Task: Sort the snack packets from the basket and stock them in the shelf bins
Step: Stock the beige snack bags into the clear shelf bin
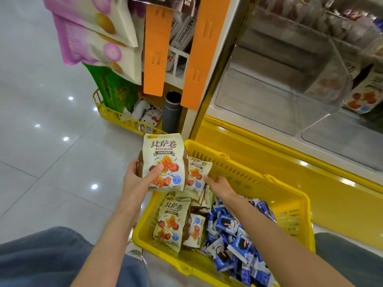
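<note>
Up right, big clear shelf bins above a yellow base, blurred toward the far edge. Below, right against that base, the yellow basket on the floor, its near corner cut off by the frame. Both bare forearms reaching in from below.

Left hand up over the basket's left rim, clamped round a cream snack packet held upright, thumb pressed flat across the printed front, fingers wrapped out of sight behind. A brown edge peeking from behind that packet, so hard to say whether one packet or several in that grip.

Right hand stretched forward inside the basket, back of the hand up, fingertips at the lower edge of a second cream packet standing just beside the first. Pinching or only touching? Cannot tell, with the fingers tucked behind.

Lower in the basket, more cream packets heaped on the left and a pile of small blue packets on the right, partly covered by the right forearm. Print on the blue ones too small to read.
</note>
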A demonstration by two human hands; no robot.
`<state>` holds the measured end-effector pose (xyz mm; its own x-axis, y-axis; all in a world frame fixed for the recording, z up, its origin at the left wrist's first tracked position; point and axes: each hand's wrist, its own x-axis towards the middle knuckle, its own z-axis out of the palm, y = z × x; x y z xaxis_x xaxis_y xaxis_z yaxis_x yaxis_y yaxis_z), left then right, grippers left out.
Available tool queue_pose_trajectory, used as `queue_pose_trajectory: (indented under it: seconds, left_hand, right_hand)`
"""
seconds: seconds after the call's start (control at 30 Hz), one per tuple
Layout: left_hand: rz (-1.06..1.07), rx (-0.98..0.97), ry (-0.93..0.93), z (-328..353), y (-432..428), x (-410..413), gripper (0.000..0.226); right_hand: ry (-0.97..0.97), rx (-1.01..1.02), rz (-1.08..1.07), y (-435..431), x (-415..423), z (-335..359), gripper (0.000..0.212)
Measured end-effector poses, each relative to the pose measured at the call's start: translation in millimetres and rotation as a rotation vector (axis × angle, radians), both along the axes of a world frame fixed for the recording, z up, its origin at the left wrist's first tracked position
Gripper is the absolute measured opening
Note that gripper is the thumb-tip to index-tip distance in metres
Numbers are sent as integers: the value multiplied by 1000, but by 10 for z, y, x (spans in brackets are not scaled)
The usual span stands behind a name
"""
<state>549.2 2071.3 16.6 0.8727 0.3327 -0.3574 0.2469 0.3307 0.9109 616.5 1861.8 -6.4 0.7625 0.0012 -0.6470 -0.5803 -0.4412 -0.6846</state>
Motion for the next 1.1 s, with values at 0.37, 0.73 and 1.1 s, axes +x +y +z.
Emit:
queue_pose_trajectory:
  seconds: [0.37,0.73,1.1]
  left_hand:
    - [-3,7,51,-73,-67,6,61]
    - [-107,56,34,93,-285,10,51]
    - [-249,111,-123,761,-1205,254,38]
  right_hand:
    - [102,47,-246,275,202,-314,55]
    - [-60,-55,40,-239,90,196,24]
    - [-457,13,-127,-1270,-223,1259,28]
